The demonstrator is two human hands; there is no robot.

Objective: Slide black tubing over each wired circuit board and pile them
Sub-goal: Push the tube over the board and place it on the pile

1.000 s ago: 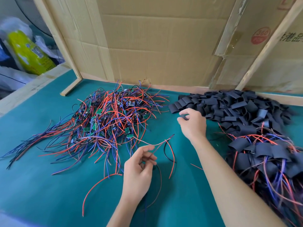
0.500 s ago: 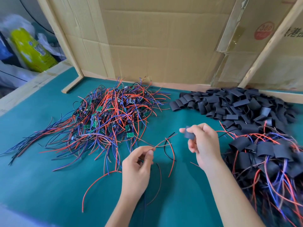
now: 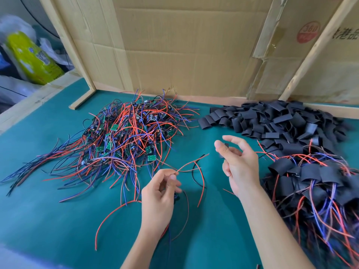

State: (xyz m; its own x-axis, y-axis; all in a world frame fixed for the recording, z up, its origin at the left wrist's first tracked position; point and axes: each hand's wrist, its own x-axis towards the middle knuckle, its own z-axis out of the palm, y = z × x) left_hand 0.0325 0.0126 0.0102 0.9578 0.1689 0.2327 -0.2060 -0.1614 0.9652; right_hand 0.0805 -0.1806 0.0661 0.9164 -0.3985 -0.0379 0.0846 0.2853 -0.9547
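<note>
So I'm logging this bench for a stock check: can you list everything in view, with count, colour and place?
Bare wired boards: a heap, too many to count, green boards with red, blue and black wires, back left of the mat.
Tubing pieces: a heap, black, back right.
Sleeved boards: a pile, black tubing with red and blue wires, right edge.
Mat: one, teal, covering the table.
Cardboard wall: brown, behind the mat, with pale wooden battens.
Yellow-green bag: one, far left beyond the table.
Left hand: pinches the red and black wires of one board, near centre.
Right hand: holds one tubing piece at its fingertips, blurred.
</note>
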